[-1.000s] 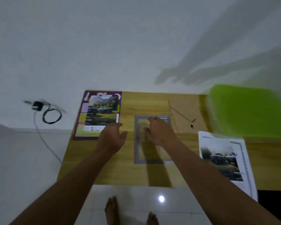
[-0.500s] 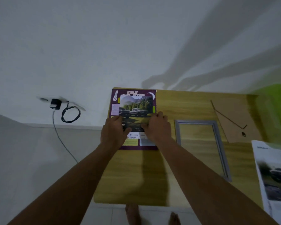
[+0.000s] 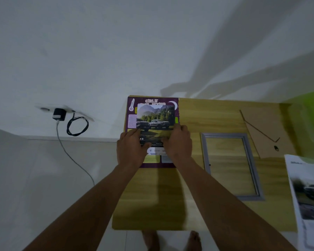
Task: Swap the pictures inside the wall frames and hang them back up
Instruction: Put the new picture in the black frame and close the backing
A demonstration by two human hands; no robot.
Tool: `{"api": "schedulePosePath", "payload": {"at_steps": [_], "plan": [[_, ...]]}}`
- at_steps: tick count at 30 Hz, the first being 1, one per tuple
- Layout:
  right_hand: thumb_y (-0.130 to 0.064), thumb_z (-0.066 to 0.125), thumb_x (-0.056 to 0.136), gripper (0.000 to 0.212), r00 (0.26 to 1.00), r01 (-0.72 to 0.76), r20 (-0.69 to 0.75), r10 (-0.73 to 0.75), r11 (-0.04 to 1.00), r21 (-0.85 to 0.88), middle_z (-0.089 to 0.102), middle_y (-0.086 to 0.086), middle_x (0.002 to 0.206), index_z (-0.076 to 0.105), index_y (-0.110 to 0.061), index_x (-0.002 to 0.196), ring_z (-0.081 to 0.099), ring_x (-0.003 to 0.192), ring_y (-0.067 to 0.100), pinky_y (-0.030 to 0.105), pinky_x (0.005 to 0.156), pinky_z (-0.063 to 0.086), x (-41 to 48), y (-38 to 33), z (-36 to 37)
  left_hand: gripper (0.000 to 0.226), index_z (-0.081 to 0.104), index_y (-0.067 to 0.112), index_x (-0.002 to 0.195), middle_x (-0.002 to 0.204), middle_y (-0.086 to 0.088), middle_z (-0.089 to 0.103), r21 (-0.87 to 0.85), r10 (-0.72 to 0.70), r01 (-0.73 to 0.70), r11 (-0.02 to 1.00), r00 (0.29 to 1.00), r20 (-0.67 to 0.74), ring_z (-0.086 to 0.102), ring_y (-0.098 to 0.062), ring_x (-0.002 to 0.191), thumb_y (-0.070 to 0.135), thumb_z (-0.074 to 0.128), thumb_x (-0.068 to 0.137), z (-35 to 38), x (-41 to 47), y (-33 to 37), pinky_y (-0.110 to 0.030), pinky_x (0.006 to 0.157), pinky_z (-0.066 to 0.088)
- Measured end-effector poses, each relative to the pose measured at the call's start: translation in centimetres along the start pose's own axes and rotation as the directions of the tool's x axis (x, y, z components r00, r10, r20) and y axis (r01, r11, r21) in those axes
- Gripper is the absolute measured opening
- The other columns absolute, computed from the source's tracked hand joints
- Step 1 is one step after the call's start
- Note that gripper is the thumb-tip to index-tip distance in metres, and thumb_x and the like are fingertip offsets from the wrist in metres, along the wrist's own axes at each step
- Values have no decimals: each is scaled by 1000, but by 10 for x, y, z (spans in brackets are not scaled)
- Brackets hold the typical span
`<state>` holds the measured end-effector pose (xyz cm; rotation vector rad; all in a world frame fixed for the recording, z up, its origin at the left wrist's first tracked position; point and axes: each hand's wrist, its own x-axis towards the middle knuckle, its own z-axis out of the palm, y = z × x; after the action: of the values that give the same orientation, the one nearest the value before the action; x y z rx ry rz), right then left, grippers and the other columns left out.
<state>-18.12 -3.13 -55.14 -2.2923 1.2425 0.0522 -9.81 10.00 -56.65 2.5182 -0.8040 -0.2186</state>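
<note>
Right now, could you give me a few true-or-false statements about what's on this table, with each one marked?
1. Both the left hand and the right hand hold the photo. True.
2. The frame hangs on the wall. False: it lies flat on the table.
3. The frame has a picture in it. False: it is empty, and wood shows through.
4. The photo is over a purple poster. True.
5. A charger is plugged in at left. True.
</note>
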Motion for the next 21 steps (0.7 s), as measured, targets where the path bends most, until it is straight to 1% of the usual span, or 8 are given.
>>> {"api": "schedulePosePath", "payload": {"at_steps": [2,5,8,13,15,18,19,21], "plan": [[-25,72,87,50,1000,5,-3,-5,1000,-1,54,11,125,50,-9,129,52,117,32,47,94,49,-2,-1,0,47,65,21,114,110,2,69,1,-7,7,1000,1000,3,56,-26,100,38,78,71,1,1,-1,-36,80,49],[-12,71,84,46,1000,27,-17,-26,999,35,60,11,119,51,-10,125,57,110,33,46,89,52,-3,-1,0,58,62,21,124,119,0,66,-10,-30,31,999,999,18,55,-28,106,38,78,71,2,1,-1,-42,86,49],[-4,67,83,44,996,37,-79,-33,998,56,62,11,115,52,-11,123,59,104,34,46,84,53,-2,0,-3,65,58,19,129,123,-2,64,3,-37,37,999,999,37,54,-29,109,39,78,71,3,1,-1,-45,88,49],[-7,65,85,47,990,25,-143,-5,990,142,66,6,112,51,-16,129,63,101,29,41,75,55,-4,-1,-7,69,54,17,134,127,-4,60,28,-58,57,998,997,59,52,-30,113,42,76,73,0,2,0,-46,91,49],[-8,64,87,39,989,9,-146,13,988,154,66,6,110,54,-15,124,62,100,28,39,74,54,-5,-1,-8,70,52,18,135,127,-4,60,41,-63,61,997,996,68,52,-30,114,44,75,74,-1,2,1,-47,91,49],[-11,61,91,20,987,10,-159,8,994,111,61,6,107,61,-12,111,59,98,25,37,74,52,-4,-1,-13,70,51,18,135,128,-5,59,48,-68,65,997,994,81,51,-30,114,44,74,75,-3,1,3,-46,92,48],[-13,60,93,17,988,14,-157,8,991,137,60,5,104,61,-12,109,58,95,24,36,72,51,-3,-1,-15,70,50,19,136,128,-5,58,49,-69,65,997,994,80,51,-29,114,45,74,76,-4,1,3,-46,91,48],[-11,55,96,16,994,-1,-103,33,955,295,62,3,95,59,-13,111,59,84,22,32,65,47,-1,-1,-18,67,50,19,136,127,-5,58,35,-78,76,996,994,73,51,-29,114,46,71,78,-5,2,3,-46,91,48]]}}
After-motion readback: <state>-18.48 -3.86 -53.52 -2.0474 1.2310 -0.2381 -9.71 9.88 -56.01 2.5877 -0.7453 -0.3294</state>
